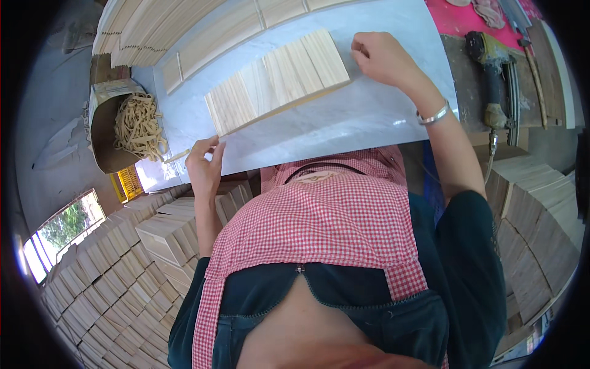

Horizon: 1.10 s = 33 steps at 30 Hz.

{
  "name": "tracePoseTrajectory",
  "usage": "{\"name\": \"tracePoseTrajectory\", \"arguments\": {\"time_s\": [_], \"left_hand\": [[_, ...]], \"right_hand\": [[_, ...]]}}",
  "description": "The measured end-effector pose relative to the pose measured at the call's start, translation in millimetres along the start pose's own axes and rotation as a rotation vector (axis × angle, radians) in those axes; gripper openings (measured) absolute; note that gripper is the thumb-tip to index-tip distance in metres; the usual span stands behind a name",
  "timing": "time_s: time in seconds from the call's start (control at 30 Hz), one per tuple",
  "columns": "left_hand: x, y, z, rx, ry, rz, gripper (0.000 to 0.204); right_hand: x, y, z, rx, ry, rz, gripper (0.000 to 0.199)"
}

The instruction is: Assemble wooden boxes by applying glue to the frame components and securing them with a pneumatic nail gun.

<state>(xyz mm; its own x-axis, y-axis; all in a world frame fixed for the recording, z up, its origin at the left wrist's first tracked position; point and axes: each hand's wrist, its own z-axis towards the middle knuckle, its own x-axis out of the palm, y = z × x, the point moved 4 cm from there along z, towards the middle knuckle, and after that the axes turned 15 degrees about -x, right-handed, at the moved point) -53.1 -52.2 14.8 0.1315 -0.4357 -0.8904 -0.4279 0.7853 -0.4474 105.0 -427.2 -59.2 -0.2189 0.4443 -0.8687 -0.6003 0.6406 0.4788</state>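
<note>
A row of pale wooden boards (276, 80) lies slantwise on the light marbled tabletop (289, 132). My left hand (204, 163) is by the near left corner of these boards, fingers bent, a small gap showing between thumb and fingertips. Just left of it, a thin tan band (177, 156) lies near the table edge. Past the boards' right end, my right hand (384, 58) hovers with its fingers curled in. Whatever those fingers may hold is hidden. A metal bracelet (434, 113) circles the right wrist.
At left, an open box (101, 132) holds a tangle of tan bands (141, 126). Stacked boards (144, 31) and a long banded row (227, 40) fill the table's far side. A nail gun (491, 80) lies at right. Wood stacks stand lower left (117, 270) and right (534, 227).
</note>
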Motion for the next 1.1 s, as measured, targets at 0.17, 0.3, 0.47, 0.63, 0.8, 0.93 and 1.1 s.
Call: {"name": "tracePoseTrajectory", "arguments": {"time_s": [0.17,0.3,0.47,0.63,0.8,0.93,1.1], "left_hand": [[2,-77,0,0.351,0.004,0.009,0.028],[49,-155,8,0.71,0.068,0.029,0.049],[87,-182,27,0.815,0.138,0.066,0.05],[104,-180,32,0.773,0.184,-0.025,0.05],[106,-181,31,0.727,0.213,-0.034,0.049],[106,-180,30,0.728,0.202,-0.031,0.049],[105,-177,32,0.749,0.15,-0.065,0.048]], "right_hand": [[-17,30,-13,0.043,-0.617,0.367,0.016],[-9,33,6,0.004,-0.781,0.289,0.014],[3,2,16,0.265,-0.3,0.717,0.013],[4,-19,28,0.23,-0.108,0.836,0.014],[-2,-25,47,0.089,-0.013,0.381,0.014],[-5,-19,29,0.203,-0.252,0.415,0.012],[-17,33,8,0.161,-0.571,0.413,0.011]]}}
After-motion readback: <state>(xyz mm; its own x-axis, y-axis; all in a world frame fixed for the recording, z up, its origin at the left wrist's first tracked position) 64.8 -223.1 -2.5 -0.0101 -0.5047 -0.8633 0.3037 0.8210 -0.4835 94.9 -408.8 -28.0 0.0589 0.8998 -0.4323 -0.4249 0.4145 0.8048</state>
